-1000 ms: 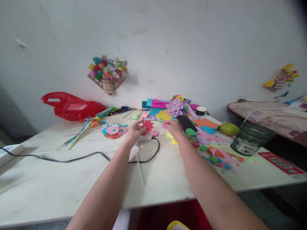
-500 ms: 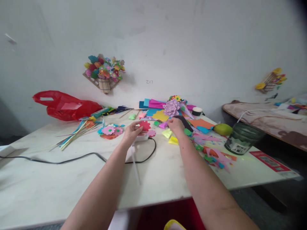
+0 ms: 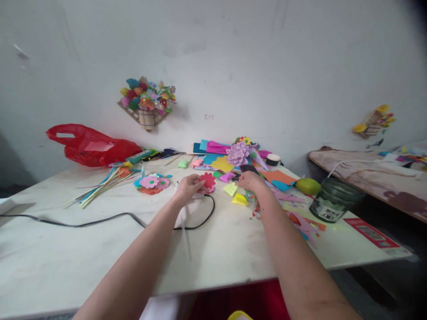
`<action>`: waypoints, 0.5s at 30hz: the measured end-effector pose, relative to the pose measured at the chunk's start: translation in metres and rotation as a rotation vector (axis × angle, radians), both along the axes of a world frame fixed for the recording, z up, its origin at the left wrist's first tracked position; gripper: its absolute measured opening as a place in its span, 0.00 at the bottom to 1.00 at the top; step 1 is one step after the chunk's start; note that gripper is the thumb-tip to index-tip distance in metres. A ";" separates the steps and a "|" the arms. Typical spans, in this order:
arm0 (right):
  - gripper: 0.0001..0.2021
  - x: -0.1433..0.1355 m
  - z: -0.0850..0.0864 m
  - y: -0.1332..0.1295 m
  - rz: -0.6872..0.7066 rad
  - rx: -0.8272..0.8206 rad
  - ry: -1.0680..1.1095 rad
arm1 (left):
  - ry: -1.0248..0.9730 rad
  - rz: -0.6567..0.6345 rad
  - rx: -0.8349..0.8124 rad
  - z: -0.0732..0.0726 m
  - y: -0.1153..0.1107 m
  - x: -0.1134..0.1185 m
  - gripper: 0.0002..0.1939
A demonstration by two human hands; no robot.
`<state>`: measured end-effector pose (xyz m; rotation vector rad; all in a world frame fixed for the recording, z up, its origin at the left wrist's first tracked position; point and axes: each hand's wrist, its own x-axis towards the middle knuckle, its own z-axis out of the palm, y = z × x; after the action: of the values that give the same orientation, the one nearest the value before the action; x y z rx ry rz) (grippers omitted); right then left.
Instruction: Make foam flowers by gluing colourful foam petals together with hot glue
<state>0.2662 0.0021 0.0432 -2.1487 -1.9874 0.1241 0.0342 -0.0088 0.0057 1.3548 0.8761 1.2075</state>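
Observation:
My left hand pinches a red scalloped flower cutout between thumb and fingertips, with a pink edge just beneath it. Over the craft pieces, my right hand has its fingers pressed together; whatever they grip is hidden. A dark sheet lies just behind that hand. Left of it are a pale yellow packet, a bright yellow packet and a magenta packet. Below my left hand, a translucent stick extends from a white corded tool, mostly covered.
Layered foam flowers and thin strips lie left. A red plastic bag stands behind them. A large lilac flower rests on coloured sheets at the back. Right are a green mango-like fruit and a glass jar. A black cord crosses the table.
My left hand has shifted slightly right with the red flower cutout. My right hand has moved slightly right and down, among the scraps. The view has tilted a little.

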 end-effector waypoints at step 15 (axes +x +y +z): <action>0.25 0.000 -0.022 -0.010 0.313 -0.251 0.010 | 0.182 0.104 0.076 0.000 0.018 0.029 0.28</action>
<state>0.2660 -0.0076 0.0212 -1.9455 -2.4001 0.4542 0.0636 0.0087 0.0055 1.5134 1.0489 1.2208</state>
